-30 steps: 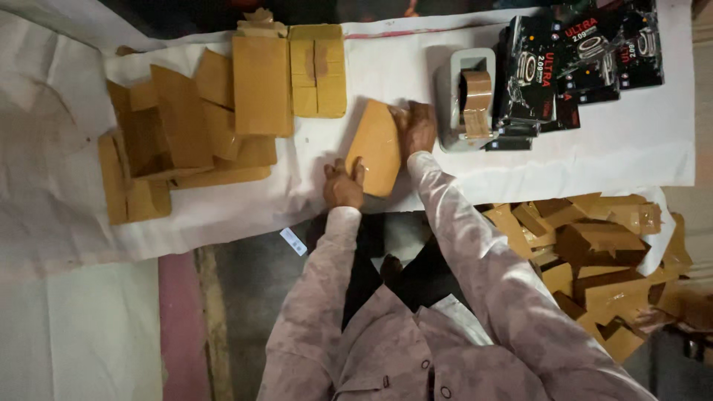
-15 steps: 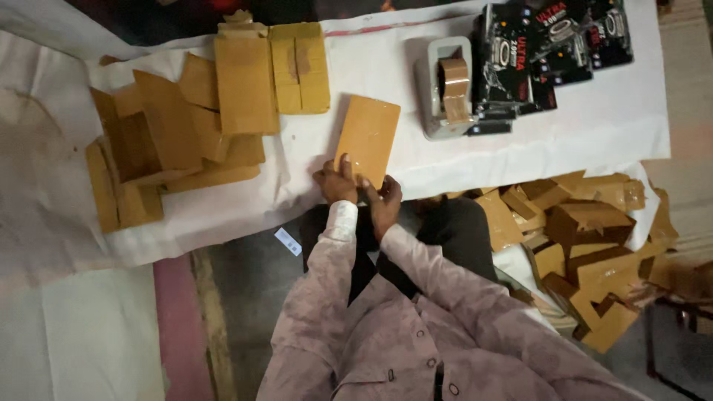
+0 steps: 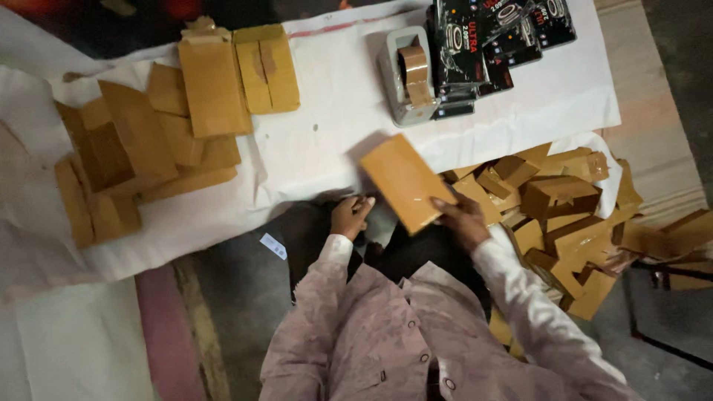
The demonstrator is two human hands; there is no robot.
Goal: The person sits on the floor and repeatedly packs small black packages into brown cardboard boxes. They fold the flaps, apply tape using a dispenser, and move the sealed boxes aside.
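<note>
The right hand (image 3: 462, 220) grips a flat brown packet (image 3: 405, 183) by its near corner, fingers curled under and thumb on top, holding it tilted in the air over the near edge of the worktop (image 3: 327, 141). The packet sits below the tape dispenser (image 3: 407, 74) and just left of the heap of brown cartons (image 3: 564, 215) spilling beside that edge. To handle it well, I judge the grip should stay firm at the corner and the packet be kept flat so the flaps do not spring open, with the other hand coming in to steady the far edge. The left hand (image 3: 349, 217) is loosely curled and holds nothing I can make out; it rests near the worktop's edge, just left of the packet.
</note>
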